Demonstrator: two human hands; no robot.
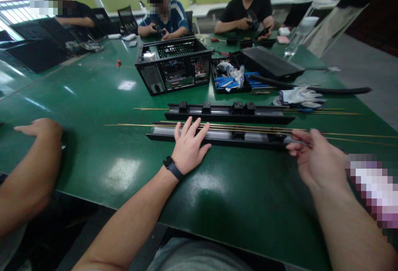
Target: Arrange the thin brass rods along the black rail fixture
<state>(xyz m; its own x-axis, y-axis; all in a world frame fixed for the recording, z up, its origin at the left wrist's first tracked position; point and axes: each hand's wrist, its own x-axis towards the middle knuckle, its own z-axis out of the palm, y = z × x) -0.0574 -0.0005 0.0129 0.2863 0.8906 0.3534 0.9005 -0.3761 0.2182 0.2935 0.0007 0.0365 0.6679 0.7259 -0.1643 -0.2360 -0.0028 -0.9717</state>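
Thin brass rods (255, 129) lengthwise along the near black channel (224, 142) on the green table (93, 93), ends jutting past both sides. Left hand (188, 148), with a dark watch (169, 163) at the wrist, laid over the rods and channel left of the middle, fingers spread apart. Right hand (323, 161) at the channel's right end, thumb and fingertips together on the rods. Just beyond, parallel, a far channel (224, 117) with black blocks (207, 106) inside. Farther out, a black computer case (152, 81), white-and-blue gloves (301, 95) and seated co-workers (174, 21).
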